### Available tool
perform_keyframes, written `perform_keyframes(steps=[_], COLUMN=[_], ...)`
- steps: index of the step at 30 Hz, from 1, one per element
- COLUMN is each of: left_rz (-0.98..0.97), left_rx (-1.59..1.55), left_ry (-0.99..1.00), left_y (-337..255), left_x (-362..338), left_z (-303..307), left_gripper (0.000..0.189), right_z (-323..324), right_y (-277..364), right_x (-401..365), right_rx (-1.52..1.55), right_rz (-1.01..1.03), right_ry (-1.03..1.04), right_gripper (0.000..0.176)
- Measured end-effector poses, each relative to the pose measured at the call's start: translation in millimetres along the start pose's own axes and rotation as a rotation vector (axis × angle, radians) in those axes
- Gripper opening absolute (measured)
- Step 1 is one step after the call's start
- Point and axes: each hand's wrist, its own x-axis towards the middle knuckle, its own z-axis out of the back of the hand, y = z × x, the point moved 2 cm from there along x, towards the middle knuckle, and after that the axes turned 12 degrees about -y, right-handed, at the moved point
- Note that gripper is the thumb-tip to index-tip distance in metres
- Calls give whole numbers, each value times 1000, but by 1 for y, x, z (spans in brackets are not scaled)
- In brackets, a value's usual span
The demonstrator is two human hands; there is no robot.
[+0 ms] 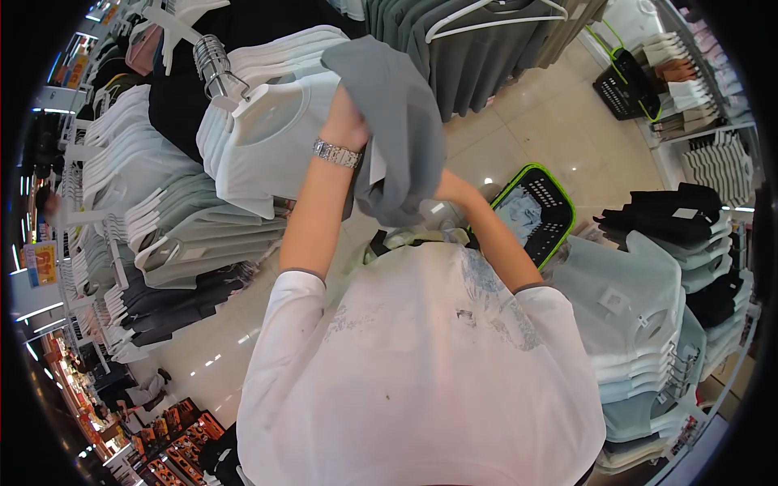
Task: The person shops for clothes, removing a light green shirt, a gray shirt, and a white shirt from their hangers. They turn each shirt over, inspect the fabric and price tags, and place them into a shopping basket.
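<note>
A grey shirt [397,121] is bunched up in the air in front of my chest, its folds hanging between my two hands. My left hand [347,120], with a metal watch [336,153] on the wrist, is closed on the shirt's left side, the fingers mostly covered by cloth. On the lower right side my right hand [448,188] grips the same cloth, its fingers hidden behind the folds. A small white patch shows on the shirt near my left wrist. White shirts [267,134] on hangers are just beyond my left forearm.
Grey shirts [478,53] hang ahead, with a white hanger [494,20] across them. A black basket with a green rim [574,212] holds light blue cloth, to the right of my right forearm. Racks of clothes stand on both sides. Another black basket [624,85] is farther off. A person [146,394] is at lower left.
</note>
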Motion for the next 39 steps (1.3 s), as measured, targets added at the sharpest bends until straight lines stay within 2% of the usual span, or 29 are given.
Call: perform_keyframes(steps=[1,3,5,7,10,13,16,20,21,23,25,27,29,30,31,34,37,39], left_rz=[-2,8,-75,-180,-152,-239,-225,-203,-350,-207,-65,56,146,164,197,-10,225,179], left_rx=[-20,-51,274,542,524,396,391,919,919,654,327,-4,-217,-318,-406,-308,-243,-152], left_ry=[71,214,127,118,34,220,185,59,26,-48,-111,-138,-115,88,293,434,454,422], left_y=[0,8,17,25,35,49,60,81,84,87,86,83,78,76,72,86,59,48], left_x=[5,18,11,-1,-34,-62,-95,-89,-84,-83,-87,-89,-85,-87,-91,-91,-92,-95], left_z=[1,11,35,61,76,79,62,61,63,62,61,68,74,67,60,77,64,52], left_gripper=[41,48,54,63,64,66,68,48,41,43,45,57,69,68,67,64,76,72], right_z=[-1,1,15,28,40,36,28,20,21,27,35,43,49,52,51,46,37,32], right_y=[-5,54,102,125,153,167,188,199,199,199,191,193,191,190,179,165,155,145], right_x=[-7,-1,5,9,14,19,22,27,28,32,36,35,36,37,36,33,30,28], right_rx=[14,141,430,874,1064,946,640,366,322,234,350,434,452,460,434,389,529,588], right_rz=[154,-169,-373,-430,-356,-290,-142,33,44,64,-32,-131,-116,-108,-243,-341,-151,-207], right_ry=[-59,-198,-297,-349,-339,-360,-316,-240,-235,-230,-311,-404,-447,-470,-454,-350,-214,-243], right_gripper=[50,45,41,37,36,29,30,35,35,36,36,38,33,31,36,41,42,44])
